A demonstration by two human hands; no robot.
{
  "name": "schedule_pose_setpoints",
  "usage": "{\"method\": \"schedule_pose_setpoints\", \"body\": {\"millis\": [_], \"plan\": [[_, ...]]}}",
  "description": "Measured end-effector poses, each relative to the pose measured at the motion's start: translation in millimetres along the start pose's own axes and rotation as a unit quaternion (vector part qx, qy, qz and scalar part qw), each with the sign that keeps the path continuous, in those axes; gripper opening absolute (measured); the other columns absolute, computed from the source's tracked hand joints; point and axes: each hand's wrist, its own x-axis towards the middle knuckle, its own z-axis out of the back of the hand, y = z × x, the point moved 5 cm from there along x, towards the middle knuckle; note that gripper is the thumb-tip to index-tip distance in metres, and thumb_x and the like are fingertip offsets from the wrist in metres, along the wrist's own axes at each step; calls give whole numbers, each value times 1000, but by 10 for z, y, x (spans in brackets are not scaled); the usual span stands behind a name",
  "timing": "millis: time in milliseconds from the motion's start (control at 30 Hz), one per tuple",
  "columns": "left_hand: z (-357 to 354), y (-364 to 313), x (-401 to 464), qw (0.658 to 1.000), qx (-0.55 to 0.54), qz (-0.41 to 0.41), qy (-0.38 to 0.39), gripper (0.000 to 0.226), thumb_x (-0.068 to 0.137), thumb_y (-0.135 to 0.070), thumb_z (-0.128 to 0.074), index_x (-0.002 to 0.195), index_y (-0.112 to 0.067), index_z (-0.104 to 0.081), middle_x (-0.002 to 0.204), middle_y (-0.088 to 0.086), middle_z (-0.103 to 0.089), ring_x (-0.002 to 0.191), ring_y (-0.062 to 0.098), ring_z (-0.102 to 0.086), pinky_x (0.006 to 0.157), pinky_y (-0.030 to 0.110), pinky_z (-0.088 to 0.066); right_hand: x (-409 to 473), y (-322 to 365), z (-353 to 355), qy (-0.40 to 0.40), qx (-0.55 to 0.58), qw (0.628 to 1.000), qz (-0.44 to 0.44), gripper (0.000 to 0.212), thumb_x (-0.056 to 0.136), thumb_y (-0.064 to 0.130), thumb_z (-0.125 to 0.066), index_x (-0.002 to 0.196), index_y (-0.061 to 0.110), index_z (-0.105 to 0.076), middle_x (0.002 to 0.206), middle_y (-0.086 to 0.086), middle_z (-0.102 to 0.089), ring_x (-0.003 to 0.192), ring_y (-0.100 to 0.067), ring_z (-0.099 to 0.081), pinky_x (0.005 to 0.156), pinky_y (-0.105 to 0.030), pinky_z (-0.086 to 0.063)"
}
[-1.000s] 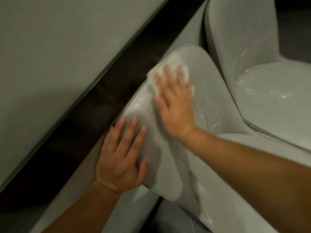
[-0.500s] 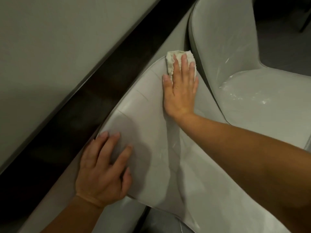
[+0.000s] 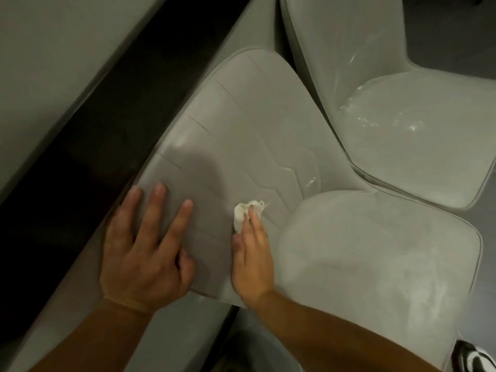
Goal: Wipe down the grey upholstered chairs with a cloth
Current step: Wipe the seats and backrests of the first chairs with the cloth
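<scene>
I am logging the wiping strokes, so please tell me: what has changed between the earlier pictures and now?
The right hand drew the cloth down the backrest of the near chair, from its top edge toward the seat. The left hand stayed flat on the backrest's left side. The second chair did not change.

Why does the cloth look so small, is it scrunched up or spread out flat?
Scrunched up. The cloth shows as a crumpled white wad under the right hand fingers, not a flat sheet.

White cloth (image 3: 248, 212); grey chairs (image 3: 257, 124), chevron-stitched.
</scene>
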Motion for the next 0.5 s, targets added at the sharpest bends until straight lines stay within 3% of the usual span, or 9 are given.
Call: {"method": "schedule_pose_setpoints", "body": {"millis": [100,167,233,300,400,500], "plan": [[6,-23,-8,1000,1,1,-8,61,88,-33,-46,142,-9,-58,156,24,-39,145,50,-32,110,61,-36,159,-215,227,-103,46,971,-212,42,105,24,-33,146,20,-40,150,1,-42,140,-20,-37,118,-26,-20],[12,-25,-12,1000,-5,2,-14,61,87,-33,-46,142,-9,-58,156,24,-39,144,49,-32,109,61,-37,301,111,406,-151,53,975,-155,41,105,25,-34,144,14,-44,146,-2,-47,136,-20,-40,117,-24,-21],[1,-13,5,1000,-4,-1,-20,61,87,-34,-46,142,-9,-59,155,24,-41,144,49,-33,107,60,-38,427,681,438,-157,63,986,6,44,104,31,-33,144,16,-43,145,4,-45,137,-16,-35,116,-18,-16],[-4,-13,18,1000,6,-6,-22,61,87,-35,-45,141,-9,-59,153,25,-43,142,50,-36,106,59,-39,486,1053,315,-139,42,985,94,45,104,36,-31,146,22,-39,152,4,-38,142,-15,-28,118,-28,-19],[17,-33,4,1000,5,-2,-15,61,89,-35,-43,141,-8,-59,151,26,-45,140,51,-38,106,59,-39,478,1079,144,-128,-19,988,84,47,102,36,-31,147,22,-37,158,2,-28,147,-18,-19,116,-31,-16],[13,-22,16,1000,2,5,-6,63,89,-35,-41,142,-3,-57,151,27,-45,140,51,-38,108,59,-37,208,472,59,-91,-3,995,-41,47,103,31,-33,149,21,-36,157,3,-30,146,-12,-23,115,-21,-15]]}}
